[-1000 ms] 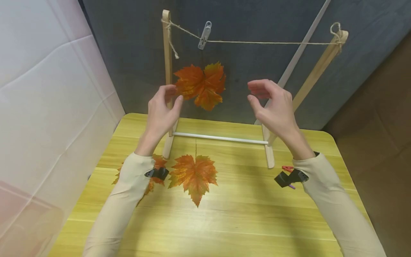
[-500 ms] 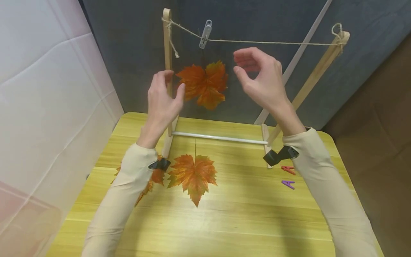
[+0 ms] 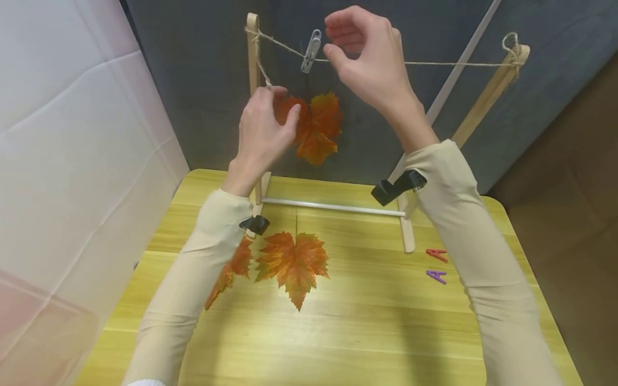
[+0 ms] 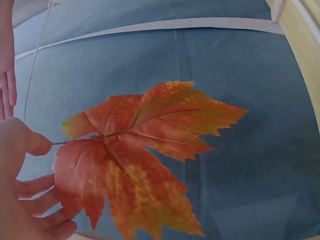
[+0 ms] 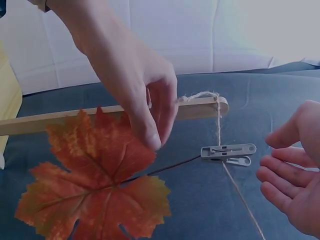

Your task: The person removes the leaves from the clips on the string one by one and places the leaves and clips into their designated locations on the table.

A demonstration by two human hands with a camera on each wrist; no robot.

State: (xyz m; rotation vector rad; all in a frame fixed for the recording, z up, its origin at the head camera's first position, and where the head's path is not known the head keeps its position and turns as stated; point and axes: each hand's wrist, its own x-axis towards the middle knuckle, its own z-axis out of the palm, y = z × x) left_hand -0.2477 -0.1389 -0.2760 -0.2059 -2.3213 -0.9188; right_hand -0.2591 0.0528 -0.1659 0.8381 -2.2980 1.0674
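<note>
An orange-red maple leaf [image 3: 318,128] hangs by its thin dark stem from a grey clothespin [image 5: 227,151], which is clipped on a twine line [image 3: 449,64]. My left hand [image 3: 265,126] is at the leaf's left side, thumb and fingers apart; in the left wrist view the fingers [image 4: 40,202] overlap the leaf's edge, and I cannot tell if they touch it. My right hand [image 3: 369,56] is raised just right of the clothespin, fingers bent loosely with a gap to the thumb. In the right wrist view this hand [image 5: 295,175] is apart from the clothespin and holds nothing.
The twine is tied between two wooden posts [image 3: 487,96] joined low down by a white rod [image 3: 333,206]. On the wooden table [image 3: 347,332] lie another maple leaf [image 3: 294,262], more leaf partly under my left arm [image 3: 236,262], a red clothespin [image 3: 436,254] and a purple clothespin [image 3: 436,276].
My right hand has risen and moved left, from beside the right post up to the clothespin on the line. My left hand has moved up and slightly right, over the hanging leaf's left edge.
</note>
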